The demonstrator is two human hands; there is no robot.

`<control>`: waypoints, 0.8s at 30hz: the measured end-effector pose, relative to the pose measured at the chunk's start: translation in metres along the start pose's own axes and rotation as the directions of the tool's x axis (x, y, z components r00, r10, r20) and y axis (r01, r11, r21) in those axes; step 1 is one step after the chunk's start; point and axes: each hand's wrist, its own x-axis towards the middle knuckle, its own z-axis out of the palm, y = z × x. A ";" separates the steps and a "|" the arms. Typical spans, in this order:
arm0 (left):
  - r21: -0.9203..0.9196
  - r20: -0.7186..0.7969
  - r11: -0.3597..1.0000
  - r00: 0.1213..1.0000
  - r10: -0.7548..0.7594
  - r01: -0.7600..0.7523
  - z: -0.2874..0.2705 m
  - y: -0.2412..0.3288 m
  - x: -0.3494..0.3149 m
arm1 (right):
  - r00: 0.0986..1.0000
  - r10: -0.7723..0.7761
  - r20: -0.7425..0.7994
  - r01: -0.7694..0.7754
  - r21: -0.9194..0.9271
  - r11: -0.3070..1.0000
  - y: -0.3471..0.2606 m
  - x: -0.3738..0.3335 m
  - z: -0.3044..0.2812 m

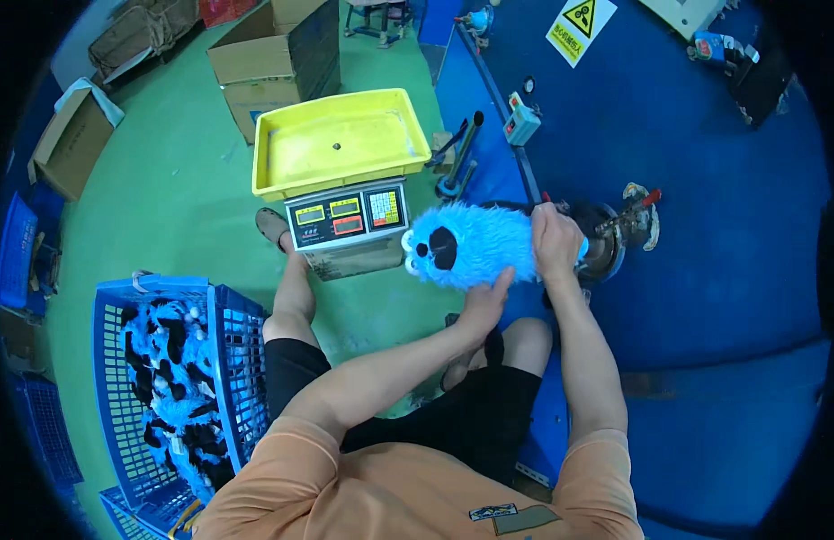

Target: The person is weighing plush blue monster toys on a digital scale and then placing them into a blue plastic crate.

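Observation:
A fluffy blue plush toy [484, 243] with a black mouth and white eyes lies sideways in front of me, its face toward the scale. My left hand [485, 304] supports it from below, thumb up against the fur and the other fingers mostly hidden. Around the toy's right end closes my right hand [556, 241], knuckles up. That end sits against a round metal fitting [604, 241] on the blue machine; the fur and my hand hide where they meet.
A digital scale [347, 216] carries a yellow tray [340, 187] beyond the toy. Left of my legs, a blue plastic basket [221, 355] is heaped with blue-and-black plush pieces [174, 387]. The blue machine [705, 261] fills the right side, with a switch box [521, 121]. Cardboard box [255, 63] behind.

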 end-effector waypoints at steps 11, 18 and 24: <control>0.032 -0.055 0.999 0.998 0.030 -0.028 -0.048 -0.003 -0.008 | 0.997 0.027 0.074 -0.034 0.084 0.996 -0.061 0.016 -0.011; 0.022 -0.132 0.985 0.976 0.172 -0.170 -0.083 0.004 -0.027 | 0.998 -0.027 0.058 0.014 0.220 0.975 -0.100 0.022 -0.016; -0.397 -0.138 0.911 0.989 0.062 -0.112 -0.207 0.034 -0.092 | 0.925 -0.304 0.226 0.134 0.556 0.821 -0.109 0.026 0.003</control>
